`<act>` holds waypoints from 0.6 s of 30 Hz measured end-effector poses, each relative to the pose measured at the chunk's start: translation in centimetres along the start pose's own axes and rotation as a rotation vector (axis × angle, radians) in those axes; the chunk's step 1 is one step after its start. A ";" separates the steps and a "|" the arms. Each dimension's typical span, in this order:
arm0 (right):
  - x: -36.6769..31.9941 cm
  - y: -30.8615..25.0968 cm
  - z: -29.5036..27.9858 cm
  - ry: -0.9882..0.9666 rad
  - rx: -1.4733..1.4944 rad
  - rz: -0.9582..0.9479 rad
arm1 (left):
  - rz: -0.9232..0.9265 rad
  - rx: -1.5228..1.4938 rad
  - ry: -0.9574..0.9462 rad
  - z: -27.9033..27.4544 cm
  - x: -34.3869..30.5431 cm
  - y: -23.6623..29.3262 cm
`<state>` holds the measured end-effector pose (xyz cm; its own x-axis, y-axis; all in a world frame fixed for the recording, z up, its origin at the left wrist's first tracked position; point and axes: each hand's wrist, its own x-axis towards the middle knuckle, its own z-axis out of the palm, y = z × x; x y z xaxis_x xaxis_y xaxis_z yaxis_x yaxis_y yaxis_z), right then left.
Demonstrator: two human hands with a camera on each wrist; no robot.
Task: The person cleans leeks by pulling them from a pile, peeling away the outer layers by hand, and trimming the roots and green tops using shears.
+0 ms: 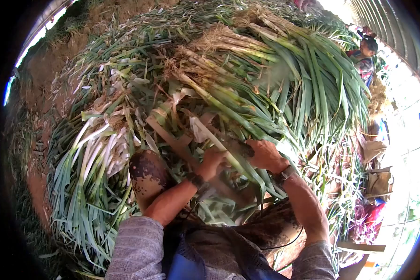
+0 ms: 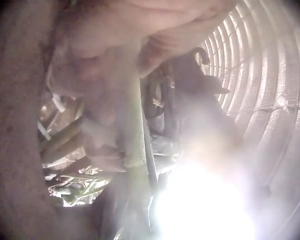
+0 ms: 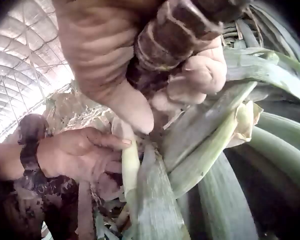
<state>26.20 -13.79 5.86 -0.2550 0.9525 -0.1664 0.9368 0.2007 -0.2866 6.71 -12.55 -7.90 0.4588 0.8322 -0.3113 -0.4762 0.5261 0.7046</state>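
Left hand: the left hand [image 1: 212, 162] has its fingers curled round a pale leek stalk [image 1: 218, 143], with the thumb laid along the stalk in the right wrist view [image 3: 80, 152].
Right hand: the right hand [image 1: 266, 155] is closed round a soiled handle [image 3: 175, 30]. Its thumb points down at the stalk's upper end, just beside the left hand's thumb.
Greenhouse roof: a ribbed, translucent arch [image 2: 270, 75] spans overhead, with glaring light below it.
Big heap: untrimmed leeks [image 1: 266, 60] are stacked high ahead, their root tufts towards the person and green leaves spilling right.
Trimmed pile: cleaned leeks [image 1: 93, 154] with white shanks lie fanned out at the left, beside the left knee.
Other person: a seated figure [image 1: 366, 56] is far right, beyond the heap and well apart.
Knees: mud-stained trousers [image 1: 147, 175] show on both sides of the hands.
Peelings: torn outer skins [image 1: 172, 135] lie loose between the heap and the knees.
Held stalk: it runs slantwise between the two hands above the lap, with its green leaves trailing down towards the right knee. In the left wrist view it passes through the palm [image 2: 132, 130].
Handle: dark and streaked with dirt; what is fixed to it cannot be made out.
Wrist band: a dark strap [image 1: 196, 179] sits on the left wrist.
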 end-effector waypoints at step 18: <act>-6.5 1.6 -3.6 -0.147 0.203 -0.059 | 0.308 -0.592 0.221 -4.0 1.8 8.7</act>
<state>30.18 -18.89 9.90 -0.3536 0.8941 -0.2747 0.8560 0.1909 -0.4805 0.44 -5.77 -4.91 0.1040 0.9418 -0.3198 -0.9173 0.2151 0.3351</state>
